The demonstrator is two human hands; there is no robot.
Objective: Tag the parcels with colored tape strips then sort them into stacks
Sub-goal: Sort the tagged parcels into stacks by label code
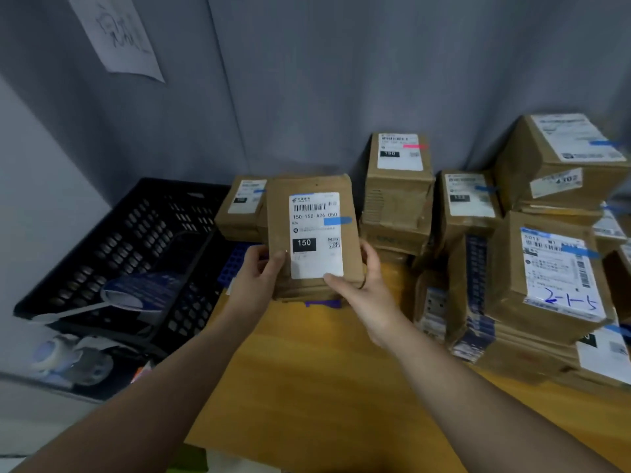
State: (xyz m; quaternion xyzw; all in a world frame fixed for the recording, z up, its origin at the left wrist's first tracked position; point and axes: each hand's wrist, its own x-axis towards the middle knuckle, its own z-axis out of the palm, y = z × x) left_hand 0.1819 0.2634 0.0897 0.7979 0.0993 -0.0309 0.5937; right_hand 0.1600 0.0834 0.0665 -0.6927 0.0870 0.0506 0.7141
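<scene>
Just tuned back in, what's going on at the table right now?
A person holds one brown parcel upright over the wooden table, with the left grip on its left edge and the right grip at its lower right corner. Its label already carries a blue tape strip. Behind and to the right stand stacks of parcels, several tagged blue, one topped by a pink-tagged parcel. A black crate sits at the left.

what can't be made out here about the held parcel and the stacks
Head view only:
- held parcel: its back faces away; small label print is blurred.
- parcel behind it: partly hidden by the held parcel.
- outermost stacks: cut off by the picture's right edge.
- sheet on wall: drawing too blurred.
</scene>
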